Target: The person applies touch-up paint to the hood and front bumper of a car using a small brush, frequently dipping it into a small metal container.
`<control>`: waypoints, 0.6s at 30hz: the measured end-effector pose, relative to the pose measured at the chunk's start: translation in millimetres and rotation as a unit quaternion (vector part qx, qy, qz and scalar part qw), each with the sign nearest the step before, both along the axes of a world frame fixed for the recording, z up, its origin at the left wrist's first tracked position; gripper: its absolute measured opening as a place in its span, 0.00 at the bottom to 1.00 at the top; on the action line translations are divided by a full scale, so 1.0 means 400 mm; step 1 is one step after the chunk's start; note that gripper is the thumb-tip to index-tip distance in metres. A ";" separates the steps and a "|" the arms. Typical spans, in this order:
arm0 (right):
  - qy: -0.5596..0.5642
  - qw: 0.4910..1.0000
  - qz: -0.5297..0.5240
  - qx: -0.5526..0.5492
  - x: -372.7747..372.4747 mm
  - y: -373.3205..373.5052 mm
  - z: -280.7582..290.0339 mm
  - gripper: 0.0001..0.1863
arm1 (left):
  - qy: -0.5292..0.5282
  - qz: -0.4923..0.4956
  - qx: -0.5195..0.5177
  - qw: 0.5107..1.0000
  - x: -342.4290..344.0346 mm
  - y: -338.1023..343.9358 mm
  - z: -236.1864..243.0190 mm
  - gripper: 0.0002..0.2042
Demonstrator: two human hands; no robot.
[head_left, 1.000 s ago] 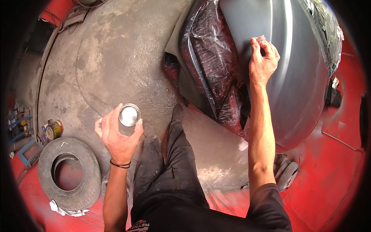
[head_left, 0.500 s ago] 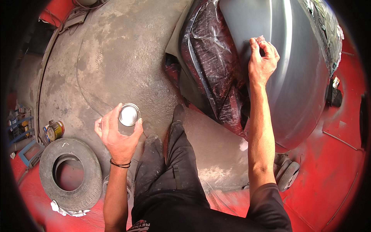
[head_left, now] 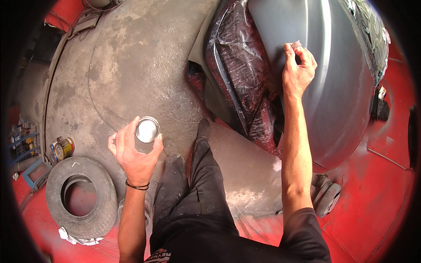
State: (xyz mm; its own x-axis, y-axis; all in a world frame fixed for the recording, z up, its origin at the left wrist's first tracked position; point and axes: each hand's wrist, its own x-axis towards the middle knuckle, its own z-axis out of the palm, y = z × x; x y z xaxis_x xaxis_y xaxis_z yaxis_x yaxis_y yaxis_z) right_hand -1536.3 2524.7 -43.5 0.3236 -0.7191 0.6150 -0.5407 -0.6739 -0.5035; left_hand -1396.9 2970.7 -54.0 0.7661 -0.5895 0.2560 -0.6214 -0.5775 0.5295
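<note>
My left hand [head_left: 137, 153] is closed around the sides of a small round metal can [head_left: 148, 129], thumb on one side and fingers on the other. The can's bright, silvery-white round face points up, rimmed in metal; whether it is a lid or the inside is unclear. Over to the right, my right hand [head_left: 300, 65] is held in a pinch against the smooth grey car body panel [head_left: 337, 87]. A small pinkish bit [head_left: 296, 44] shows at its fingertips, too small to name. Crumpled dark plastic sheeting [head_left: 241, 52] covers the part beside the panel.
An old tire [head_left: 55, 188] lies at lower left, with a yellow-labelled tin [head_left: 64, 148] beyond it and a blue metal frame [head_left: 35, 173] beside it. A small wheel [head_left: 328, 199] sits below the panel. Masking sheet [head_left: 370, 44] hangs at the far right. A thin cable crosses the concrete floor [head_left: 140, 57].
Almost nothing differs. The view has shifted very slightly, and both hands keep their grip and place.
</note>
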 end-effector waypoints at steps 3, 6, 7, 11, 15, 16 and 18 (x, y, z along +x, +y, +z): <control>-0.011 1.000 0.006 -0.002 0.004 0.001 0.004 0.12 | 0.001 0.000 -0.002 1.000 0.000 -0.003 0.007 0.33; -0.069 0.996 0.018 0.052 -0.002 0.000 0.019 0.10 | 0.004 0.000 -0.004 1.000 0.000 -0.006 0.010 0.32; -0.071 0.996 0.018 0.050 -0.005 0.005 0.032 0.10 | 0.002 0.000 -0.007 1.000 0.001 -0.009 0.012 0.32; -0.137 0.985 0.007 0.105 -0.058 0.094 0.115 0.10 | 0.000 -0.002 -0.015 1.000 0.004 -0.011 0.034 0.32; -0.165 0.968 0.004 0.187 -0.203 0.279 0.124 0.08 | 0.004 -0.001 -0.014 1.000 0.006 0.007 0.068 0.33; -0.147 0.969 -0.014 0.201 -0.256 0.336 0.103 0.08 | 0.000 -0.003 -0.017 1.000 0.008 0.018 0.068 0.33; -0.116 0.962 -0.054 0.240 -0.370 0.464 0.057 0.08 | 0.000 -0.009 -0.021 1.000 0.006 0.032 0.082 0.32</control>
State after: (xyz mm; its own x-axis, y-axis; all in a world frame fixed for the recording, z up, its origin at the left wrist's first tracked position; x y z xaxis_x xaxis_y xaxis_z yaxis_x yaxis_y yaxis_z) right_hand -1684.3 2710.4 -20.9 0.1248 -0.9599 0.2510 -0.4308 -0.2803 -0.8578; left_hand -1394.7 2983.6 -21.0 0.7548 -0.5927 0.2810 -0.6321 -0.5429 0.5529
